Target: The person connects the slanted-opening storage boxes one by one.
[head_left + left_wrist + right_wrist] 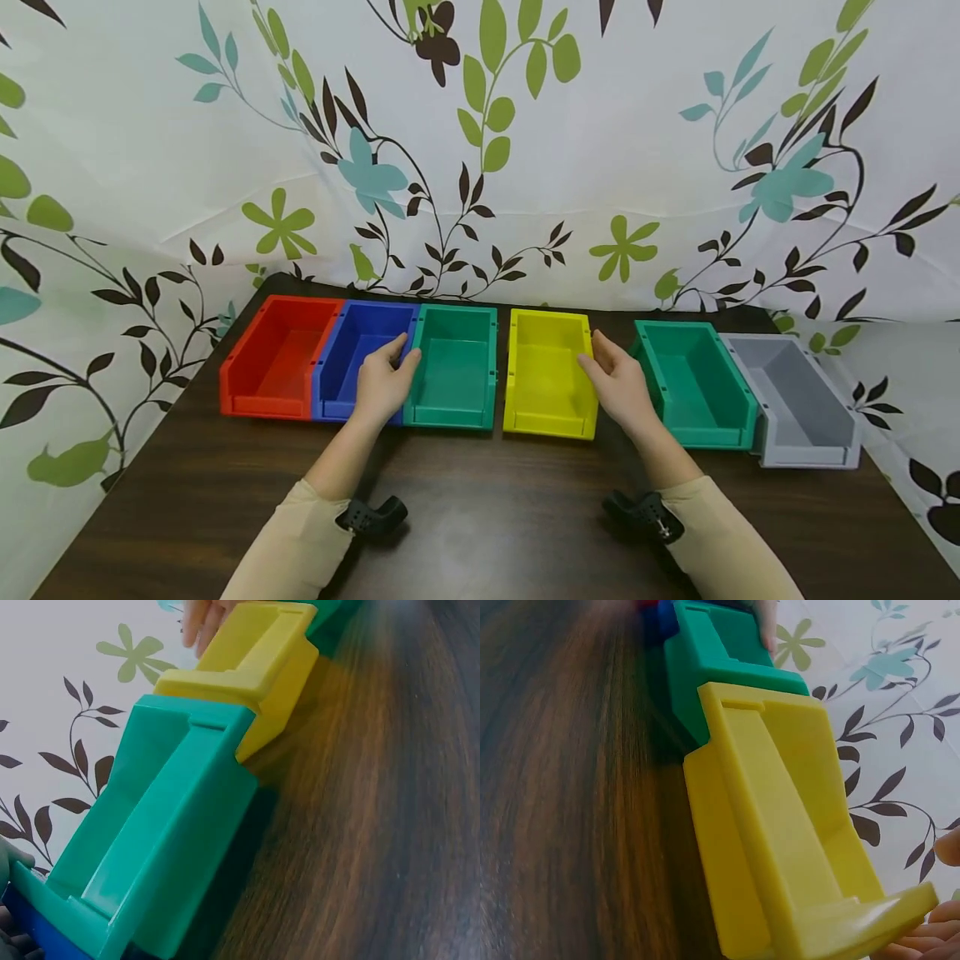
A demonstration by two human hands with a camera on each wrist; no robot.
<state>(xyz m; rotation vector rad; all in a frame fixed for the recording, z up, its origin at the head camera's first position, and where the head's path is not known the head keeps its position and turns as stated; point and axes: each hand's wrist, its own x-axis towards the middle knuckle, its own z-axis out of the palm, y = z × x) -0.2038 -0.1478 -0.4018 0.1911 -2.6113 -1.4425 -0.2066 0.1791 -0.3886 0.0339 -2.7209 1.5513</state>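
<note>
My left hand [384,383] reaches over the blue bin [341,404], its thumb at the left rim of the middle green bin [453,367] and its fingers on the blue side of that wall. My right hand [621,387] holds the right wall of the yellow bin [551,375], thumb over the rim and fingers along the outside. A narrow gap parts the green and yellow bins in the head view. In the right wrist view, fingers [922,941] lie against the outside of the yellow wall. Left fingertips are partly hidden.
A red bin [288,358] adjoins the blue one at the left. To the right stand another green bin [701,383] and a grey bin [798,400], side by side. All are on a dark wooden table [480,517], before a leaf-patterned cloth [630,150].
</note>
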